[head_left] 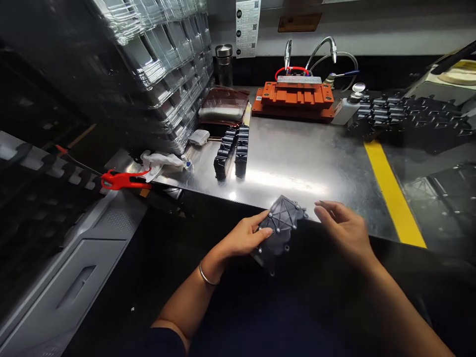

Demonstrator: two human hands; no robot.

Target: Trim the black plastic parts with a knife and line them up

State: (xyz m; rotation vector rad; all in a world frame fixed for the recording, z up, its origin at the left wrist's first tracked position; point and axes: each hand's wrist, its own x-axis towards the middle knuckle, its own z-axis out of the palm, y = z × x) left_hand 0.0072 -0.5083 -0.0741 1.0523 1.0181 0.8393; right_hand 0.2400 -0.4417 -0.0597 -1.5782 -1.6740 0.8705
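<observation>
My left hand (250, 235) is closed on a black plastic housing (284, 218), thumb over its near face. The housing is held tilted in front of the metal bench's edge. Raised crossing ribs and several small round bosses or pins show on the face turned towards me. To the right of the housing, and apart from it, is my right hand (345, 229). Its fingers are loosely curved, with a small gap between thumb and forefinger, and nothing visible in them. Two rows of black parts (241, 151) stand on the bench (297, 163) beyond my left hand.
An orange fixture (293, 99) with metal hoses sits at the back, beside a white pump bottle (347, 108). Stacked clear trays (167, 74) rise at left. A red air gun (121, 180) hangs at the bench's left end. More black parts (412, 116) lie beyond yellow tape (394, 193).
</observation>
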